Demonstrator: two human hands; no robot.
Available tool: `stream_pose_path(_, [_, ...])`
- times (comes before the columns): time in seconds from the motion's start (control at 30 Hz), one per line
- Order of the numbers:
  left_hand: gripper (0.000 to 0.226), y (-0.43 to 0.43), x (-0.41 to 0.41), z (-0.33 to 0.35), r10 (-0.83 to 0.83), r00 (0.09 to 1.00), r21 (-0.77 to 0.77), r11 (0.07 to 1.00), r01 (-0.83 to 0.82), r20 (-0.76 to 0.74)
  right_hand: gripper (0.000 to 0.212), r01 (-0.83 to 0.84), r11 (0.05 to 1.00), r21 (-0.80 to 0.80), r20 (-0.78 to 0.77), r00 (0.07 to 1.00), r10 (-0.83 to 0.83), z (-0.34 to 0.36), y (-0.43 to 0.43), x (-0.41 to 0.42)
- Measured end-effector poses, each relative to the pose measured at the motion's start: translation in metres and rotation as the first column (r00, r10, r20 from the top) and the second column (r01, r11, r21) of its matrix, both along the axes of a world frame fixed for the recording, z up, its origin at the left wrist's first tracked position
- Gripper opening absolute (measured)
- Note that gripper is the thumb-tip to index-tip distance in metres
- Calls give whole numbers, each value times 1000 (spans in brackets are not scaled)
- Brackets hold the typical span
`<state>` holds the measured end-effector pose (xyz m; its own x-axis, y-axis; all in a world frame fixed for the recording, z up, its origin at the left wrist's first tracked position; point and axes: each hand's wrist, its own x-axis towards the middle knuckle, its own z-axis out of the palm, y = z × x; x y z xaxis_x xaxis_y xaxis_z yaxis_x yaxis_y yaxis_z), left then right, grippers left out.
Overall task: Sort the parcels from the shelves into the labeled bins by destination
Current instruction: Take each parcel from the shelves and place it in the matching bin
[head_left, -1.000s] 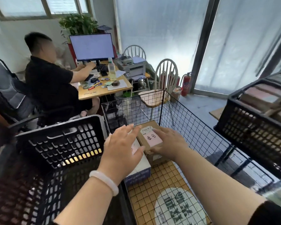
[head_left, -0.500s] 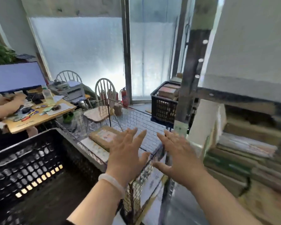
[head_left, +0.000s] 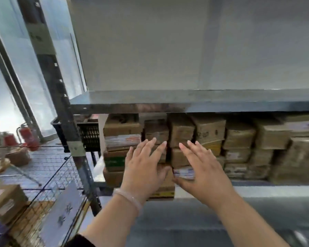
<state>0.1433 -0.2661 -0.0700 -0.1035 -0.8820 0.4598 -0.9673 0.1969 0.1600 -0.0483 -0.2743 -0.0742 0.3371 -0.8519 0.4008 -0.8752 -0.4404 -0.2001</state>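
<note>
While left hand (head_left: 144, 169) and right hand (head_left: 202, 171) hover spread, parcels (head_left: 181, 132) sit just beyond.

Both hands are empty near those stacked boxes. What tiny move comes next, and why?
I'd guess: close both hands on the protruding parcel between them. The left hand and right hand are open, hold nothing, and flank it at the shelf front.

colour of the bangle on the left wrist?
Pale, translucent pinkish-white bangle; the head view shows it.
</note>
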Motion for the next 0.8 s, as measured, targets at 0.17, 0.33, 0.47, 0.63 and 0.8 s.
stream_pose_path(0.17, [70, -19, -133, 5, -182, 983, -9, 983, 182, 15, 92, 176, 984, 16, 3, 984, -176, 8, 17, -132])
stream_pose_path(0.33, [68, -30, -291, 4, -342, 940, -21, 940, 342, -1, 93, 368, 929, 32, -35, 929, -367, 12, 34, -285])
stream_pose_path(0.47, [69, -37, -407, 1, -447, 894, -27, 894, 447, -16, 93, 455, 890, 34, -27, 891, -454, 13, 51, -395])
stream_pose_path(0.63, [68, -38, -527, -1, -568, 823, 7, 823, 568, -34, 96, 567, 822, 55, -34, 824, -566, 13, 70, -500])
stream_pose_path(0.8, [69, -54, -602, -5, -627, 778, 35, 777, 628, -34, 94, 618, 780, 93, 25, 782, -623, 7, 72, -567])
